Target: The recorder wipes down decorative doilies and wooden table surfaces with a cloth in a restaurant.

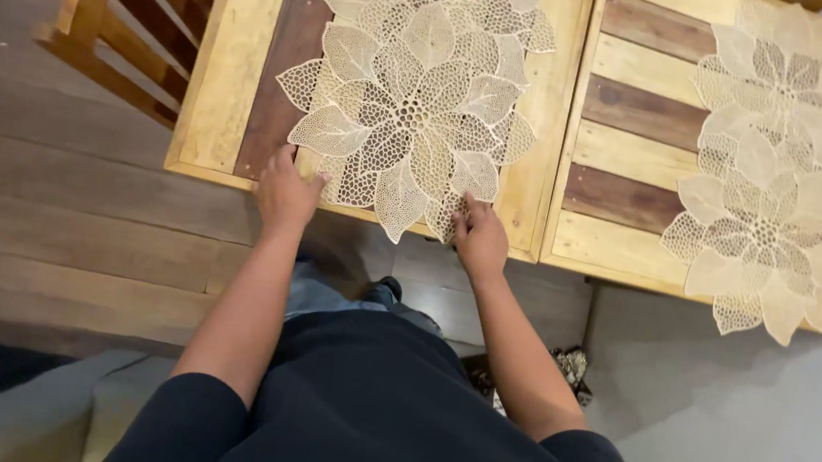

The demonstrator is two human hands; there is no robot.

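Note:
A cream lace-like table runner (413, 101) shaped as large cut-out flowers lies along a wooden slat table (235, 73). My left hand (286, 192) rests at the table's near edge, fingers on the runner's left corner. My right hand (478, 233) pinches the runner's near right edge, which hangs slightly over the table edge. A second matching runner (772, 185) lies on the adjoining wooden table (630, 152) to the right, overhanging its near edge.
A wooden chair (125, 23) stands at the upper left beside the table. Dark wood plank floor (64, 188) lies below and to the left. A grey cushion or seat (32, 406) sits at lower left. A patterned slipper (574, 365) shows near my right arm.

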